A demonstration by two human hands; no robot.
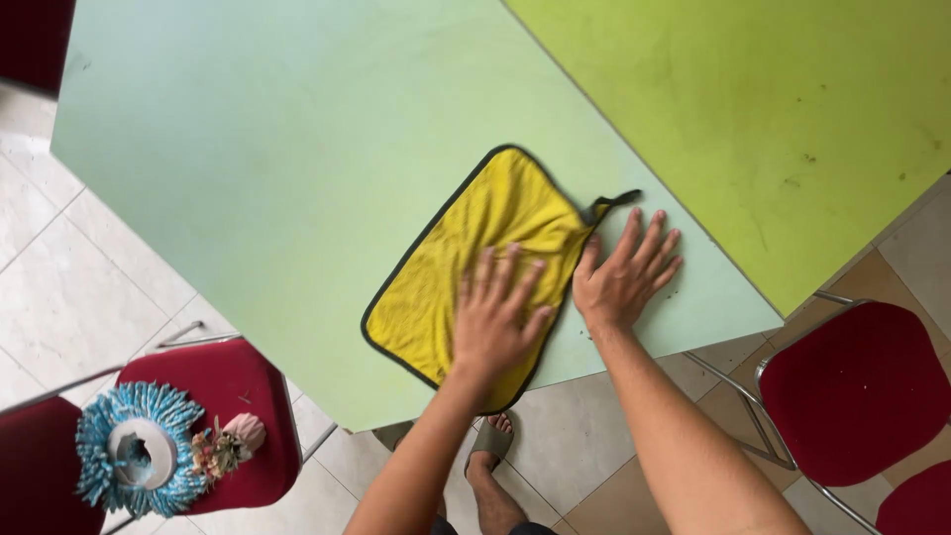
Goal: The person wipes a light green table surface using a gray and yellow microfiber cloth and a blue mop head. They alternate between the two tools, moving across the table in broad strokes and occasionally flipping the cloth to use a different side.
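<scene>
Lying flat on the pale green worktop (248, 149), a yellow cloth (475, 248) with a dark sewn border is seen near the edge closest to the person. The left hand (495, 312) is laid on the lower part of the cloth, the fingers spread and the palm pressed down; nothing is held in its grip, which is wide and flat. The right hand (624, 277) is placed just beside the cloth, on the bare worktop, with the fingers also spread and nothing grasped. A small dark loop (614, 203) is seen at the corner of the cloth, near the right fingertips.

The cloth is judged to be soft, light and limp, so it is expected to fold or bunch when pushed, and not to slide as one stiff piece. It can be taken best at a corner, at the border, or by the loop.

A second, brighter green worktop (753, 99) is joined at the right. Red chairs (852, 386) are placed around, and a blue mop head (139, 451) is resting on one chair (233, 386).
</scene>
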